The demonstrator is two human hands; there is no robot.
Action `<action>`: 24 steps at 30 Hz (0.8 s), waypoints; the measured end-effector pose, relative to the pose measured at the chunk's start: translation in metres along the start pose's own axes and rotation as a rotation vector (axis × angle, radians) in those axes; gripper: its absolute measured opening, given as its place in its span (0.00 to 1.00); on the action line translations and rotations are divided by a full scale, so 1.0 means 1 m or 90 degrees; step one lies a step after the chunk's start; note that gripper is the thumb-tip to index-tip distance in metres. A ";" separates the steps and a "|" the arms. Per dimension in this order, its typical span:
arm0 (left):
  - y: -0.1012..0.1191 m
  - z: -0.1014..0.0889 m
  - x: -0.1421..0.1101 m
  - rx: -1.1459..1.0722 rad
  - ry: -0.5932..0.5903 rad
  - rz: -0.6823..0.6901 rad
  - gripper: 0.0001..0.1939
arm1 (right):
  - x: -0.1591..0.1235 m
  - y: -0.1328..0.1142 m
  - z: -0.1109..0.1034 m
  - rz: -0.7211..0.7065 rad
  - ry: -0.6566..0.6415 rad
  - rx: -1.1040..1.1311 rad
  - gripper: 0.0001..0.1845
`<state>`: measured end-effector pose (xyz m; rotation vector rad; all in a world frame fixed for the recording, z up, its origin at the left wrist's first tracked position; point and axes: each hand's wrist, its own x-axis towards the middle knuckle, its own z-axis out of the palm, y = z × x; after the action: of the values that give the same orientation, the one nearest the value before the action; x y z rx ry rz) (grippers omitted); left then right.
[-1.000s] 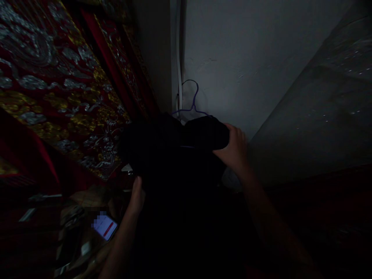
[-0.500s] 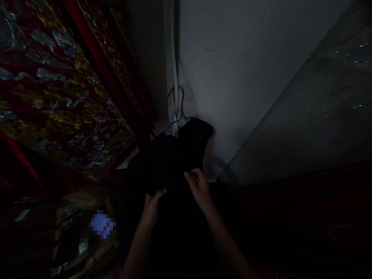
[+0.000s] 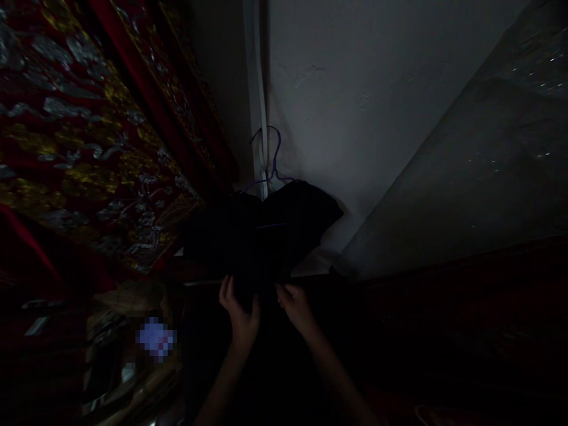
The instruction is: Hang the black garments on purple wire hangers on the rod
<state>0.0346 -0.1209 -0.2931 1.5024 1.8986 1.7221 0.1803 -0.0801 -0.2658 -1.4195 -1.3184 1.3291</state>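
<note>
A black garment (image 3: 306,213) hangs on a purple hanger (image 3: 276,160) against the wall, its two sides spread out below the hanger's hook. My left hand (image 3: 239,313) is at the lower front of the garment, thumb and fingers apart against the dark cloth. Beside it, my right hand (image 3: 296,305) is closed, with thumb and forefinger pinching the garment's front. Darkness hides the garment's details and lower part.
Red cloth with gold and silver embroidery (image 3: 119,142) hangs at left. A whitish strip (image 3: 261,77) runs down the wall by the hook. A blurred, lit phone screen (image 3: 155,338) lies among clutter at lower left. Greyish sheeting (image 3: 465,160) slopes at right.
My right hand has left the garment's shoulder and moved down and left to its front. My left hand has moved right and its fingers have spread. The garment's right side has swung outward again.
</note>
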 end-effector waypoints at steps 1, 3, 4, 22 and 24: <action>-0.001 0.006 -0.010 -0.024 -0.062 0.000 0.35 | -0.003 0.000 0.002 -0.007 0.003 0.006 0.29; -0.001 0.016 -0.024 -0.082 -0.175 -0.023 0.27 | -0.009 -0.001 0.007 -0.027 -0.003 0.006 0.30; -0.001 0.020 -0.028 -0.108 -0.224 -0.037 0.22 | -0.011 -0.001 0.009 -0.039 -0.011 0.004 0.30; 0.008 0.018 0.015 -0.158 -0.260 -0.091 0.11 | 0.104 -0.023 0.006 -0.036 0.106 -0.280 0.19; 0.003 0.016 0.012 -0.153 -0.262 -0.101 0.12 | 0.106 -0.014 0.007 -0.018 0.101 -0.278 0.12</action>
<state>0.0414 -0.1020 -0.2894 1.4362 1.5002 1.3836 0.1620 0.0252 -0.2723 -1.7482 -1.5751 0.9187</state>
